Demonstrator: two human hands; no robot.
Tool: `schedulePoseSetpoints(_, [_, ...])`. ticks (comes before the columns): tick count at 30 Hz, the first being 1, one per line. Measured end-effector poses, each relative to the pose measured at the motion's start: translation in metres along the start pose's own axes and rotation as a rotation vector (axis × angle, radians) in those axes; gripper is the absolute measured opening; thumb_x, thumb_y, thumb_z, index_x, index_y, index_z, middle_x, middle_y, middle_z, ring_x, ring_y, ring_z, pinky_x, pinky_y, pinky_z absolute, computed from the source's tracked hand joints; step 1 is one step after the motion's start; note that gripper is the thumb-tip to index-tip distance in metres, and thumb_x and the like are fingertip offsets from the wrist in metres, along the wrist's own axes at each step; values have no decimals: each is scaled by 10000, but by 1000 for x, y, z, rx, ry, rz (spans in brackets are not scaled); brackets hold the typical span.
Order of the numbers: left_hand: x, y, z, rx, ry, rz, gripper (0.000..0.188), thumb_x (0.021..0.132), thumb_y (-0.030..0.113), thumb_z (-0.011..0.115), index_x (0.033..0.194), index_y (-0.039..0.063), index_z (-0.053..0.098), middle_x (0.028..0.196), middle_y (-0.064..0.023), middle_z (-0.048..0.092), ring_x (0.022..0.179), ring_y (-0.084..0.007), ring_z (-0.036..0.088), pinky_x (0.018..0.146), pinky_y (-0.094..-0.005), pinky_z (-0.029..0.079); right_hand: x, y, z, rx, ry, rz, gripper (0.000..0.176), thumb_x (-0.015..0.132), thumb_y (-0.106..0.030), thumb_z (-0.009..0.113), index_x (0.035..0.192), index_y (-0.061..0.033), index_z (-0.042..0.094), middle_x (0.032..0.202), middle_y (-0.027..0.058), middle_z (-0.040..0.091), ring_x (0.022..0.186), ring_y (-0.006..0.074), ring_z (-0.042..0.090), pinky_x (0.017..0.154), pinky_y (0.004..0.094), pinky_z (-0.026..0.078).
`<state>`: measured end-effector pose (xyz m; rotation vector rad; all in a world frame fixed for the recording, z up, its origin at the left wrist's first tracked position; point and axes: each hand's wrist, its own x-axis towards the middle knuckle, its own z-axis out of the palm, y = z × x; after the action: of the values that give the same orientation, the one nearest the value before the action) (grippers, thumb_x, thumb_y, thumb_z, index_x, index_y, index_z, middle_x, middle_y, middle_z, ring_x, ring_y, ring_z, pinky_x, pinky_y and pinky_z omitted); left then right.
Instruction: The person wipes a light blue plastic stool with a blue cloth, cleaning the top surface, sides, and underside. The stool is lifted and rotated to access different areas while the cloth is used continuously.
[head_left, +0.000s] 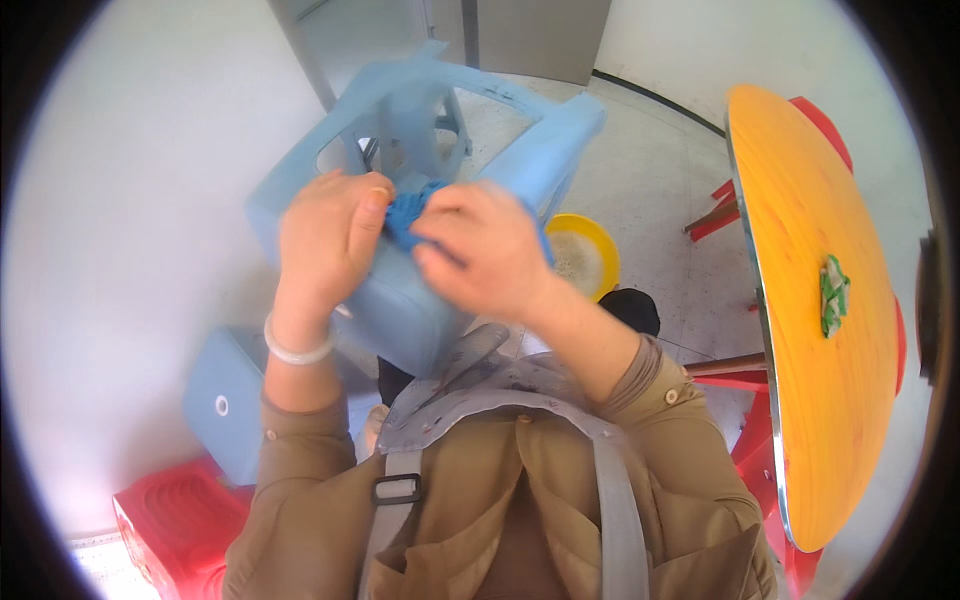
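A light blue plastic stool (405, 300) lies tipped in front of me, its legs and open underside pointing away. Over its near part, my left hand (330, 232) is closed on one end of a bunched blue cloth (409, 214). My right hand (484, 251), blurred, has its fingers curled at the cloth's other side. More blue cloth shows beyond the right hand. A white bracelet circles my left wrist. Whether the hands rest on the stool cannot be told.
A yellow basin (611, 255) with cloudy water stands on the floor. At right is a wood-patterned table (810, 420) bearing a crumpled green-and-white cloth (834, 296), with red stools around it. Another blue stool (225, 405) and a red stool (180, 517) stand by the left wall.
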<state>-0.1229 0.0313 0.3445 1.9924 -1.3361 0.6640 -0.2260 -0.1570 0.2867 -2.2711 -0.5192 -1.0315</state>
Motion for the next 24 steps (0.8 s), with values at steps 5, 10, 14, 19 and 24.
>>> schedulePoseSetpoints(5, [-6, 9, -6, 82, -38, -90, 481, 1112, 413, 406, 846, 87, 640, 747, -126, 608, 729, -371, 558, 681, -453, 459, 5, 72, -5, -105, 278, 212, 218, 864, -115, 750, 1066, -34, 735, 1070, 123, 668, 1012, 335, 648, 888, 429, 534])
schedulePoseSetpoints(10, [-11, 4, -9, 141, -28, -206, 490, 1108, 429, 418, 832, 88, 635, 752, -121, 616, 722, -365, 554, 669, -455, 456, -38, 2, 17, 134, 236, 137, 231, 880, -113, 764, 1087, -15, 736, 1102, 172, 641, 1018, 348, 636, 888, 427, 532])
schedulePoseSetpoints(14, [-14, 2, -17, 86, -28, -137, 496, 1106, 436, 422, 828, 89, 642, 745, -115, 617, 721, -363, 558, 662, -458, 461, -43, -4, 24, 170, 270, 170, 217, 893, -79, 761, 1097, -9, 735, 1112, 170, 636, 1000, 334, 642, 880, 402, 536])
schedulePoseSetpoints(19, [-14, 13, -10, 141, -7, -147, 483, 1103, 422, 437, 826, 89, 649, 744, -112, 620, 723, -363, 563, 665, -459, 463, -12, 54, 9, 111, 431, 518, 224, 931, -85, 730, 1142, -9, 730, 1083, 158, 648, 982, 312, 651, 860, 388, 543])
schedulePoseSetpoints(24, [-11, 5, -12, 126, -1, -196, 461, 1096, 408, 455, 842, 88, 668, 747, -117, 621, 751, -365, 582, 673, -457, 467, -37, -17, 14, 209, 272, 137, 216, 899, -51, 746, 1107, 1, 717, 1059, 173, 639, 930, 326, 655, 811, 378, 553])
